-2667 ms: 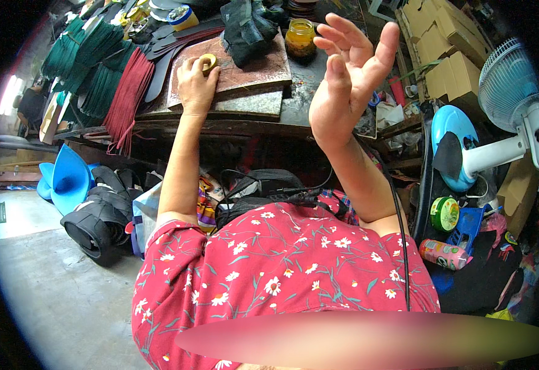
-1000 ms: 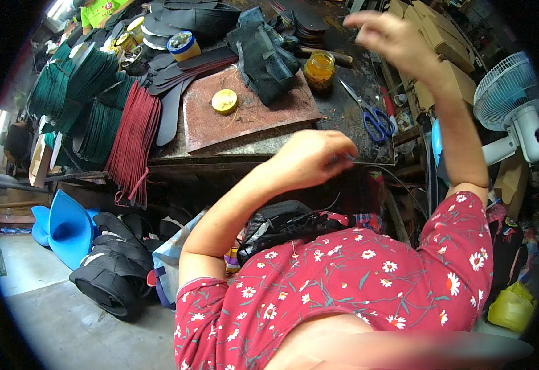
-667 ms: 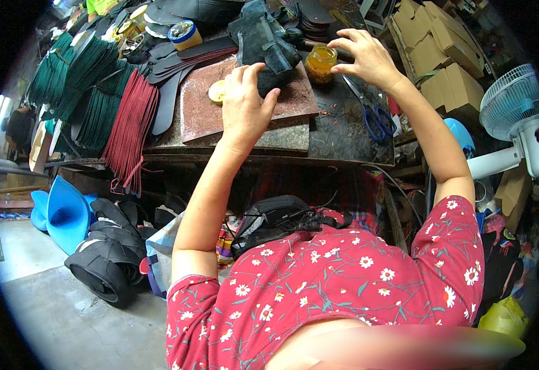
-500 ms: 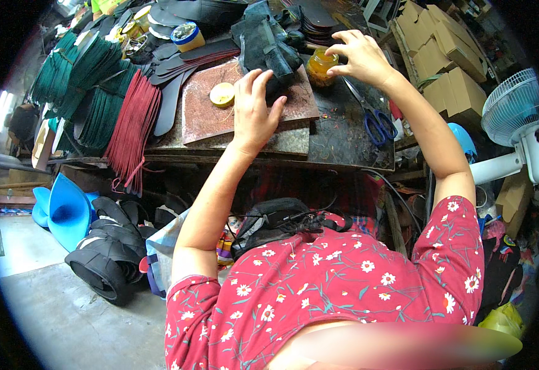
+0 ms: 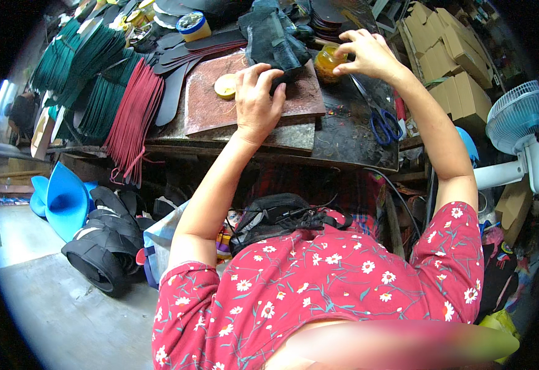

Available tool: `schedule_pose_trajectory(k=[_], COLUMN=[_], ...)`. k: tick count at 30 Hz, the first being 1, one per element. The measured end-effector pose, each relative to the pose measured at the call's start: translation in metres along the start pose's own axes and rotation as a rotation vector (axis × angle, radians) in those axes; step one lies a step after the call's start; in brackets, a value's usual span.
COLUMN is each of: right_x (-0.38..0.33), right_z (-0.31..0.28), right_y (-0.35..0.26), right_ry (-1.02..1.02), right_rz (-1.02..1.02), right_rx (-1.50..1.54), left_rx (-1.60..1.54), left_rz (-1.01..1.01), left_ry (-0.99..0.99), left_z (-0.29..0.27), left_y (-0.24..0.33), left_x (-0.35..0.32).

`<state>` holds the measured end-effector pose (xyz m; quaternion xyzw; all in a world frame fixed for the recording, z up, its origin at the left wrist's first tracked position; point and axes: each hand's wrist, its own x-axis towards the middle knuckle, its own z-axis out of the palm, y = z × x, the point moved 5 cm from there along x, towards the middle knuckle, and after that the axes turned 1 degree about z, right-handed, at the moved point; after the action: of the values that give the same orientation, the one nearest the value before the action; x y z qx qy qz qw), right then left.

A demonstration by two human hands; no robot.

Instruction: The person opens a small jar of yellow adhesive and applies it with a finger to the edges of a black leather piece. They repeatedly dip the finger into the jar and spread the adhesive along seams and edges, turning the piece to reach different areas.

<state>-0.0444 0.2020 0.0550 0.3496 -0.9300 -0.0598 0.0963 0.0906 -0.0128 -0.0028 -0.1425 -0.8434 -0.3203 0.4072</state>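
- Your left hand is over the reddish-brown board, fingers loosely curled, thumb well apart, nothing visible in its grasp. The dark cloth bundle is right by your fingertips; can't tell if you're touching it.
- Your right hand is wide open, thumb and fingers making a C at the right side of the amber jar. Can't tell if skin meets jar, but it isn't closed on it.
- The jar sits on the dark bench, just beyond the board's right end, with blue-handled scissors nearby.
- Handling, my guess: the jar looks like glass or clear plastic, so hard, smooth, maybe slippery, heavier with stuff in it. I'd wrap the body below the rim.
- The round yellow lid lies on the board just left of your left hand. Probably light and stiff, so pinch its edge. The cloth looks soft and floppy.
- Versus about a second ago: your left hand was in front of the bench edge, now it's over the board; your right was up and blurry, now it's beside the jar. Lid's still on the board.
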Motion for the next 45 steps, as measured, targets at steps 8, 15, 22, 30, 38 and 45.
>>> schedule_pose_trajectory(k=[8,15,22,30,38,45], right_x=[-0.011,-0.006,0.006,-0.015,-0.028,-0.036], right_z=[-0.038,-0.007,-0.021,-0.048,-0.063,-0.052], right_y=[0.003,-0.004,-0.021,-0.004,0.012,-0.001], right_ry=[0.14,0.083,-0.146,0.291,0.546,0.343], right_rz=[-0.007,-0.028,0.064,-0.216,-0.173,-0.061], right_rx=[0.067,-0.076,-0.139,-0.059,0.44,0.262], left_rx=[-0.02,-0.258,-0.229,-0.09,0.339,0.329], left_rz=[-0.008,0.063,0.104,-0.096,-0.182,-0.247], left_ry=[-0.03,-0.006,-0.75,-1.174,-1.437,-1.757], left_z=[0.001,-0.011,-0.082,-0.143,-0.144,-0.148], left_y=[0.0,0.005,0.054,0.063,0.062,0.061], left_x=[-0.003,0.005,-0.031,-0.096,-0.156,-0.214])
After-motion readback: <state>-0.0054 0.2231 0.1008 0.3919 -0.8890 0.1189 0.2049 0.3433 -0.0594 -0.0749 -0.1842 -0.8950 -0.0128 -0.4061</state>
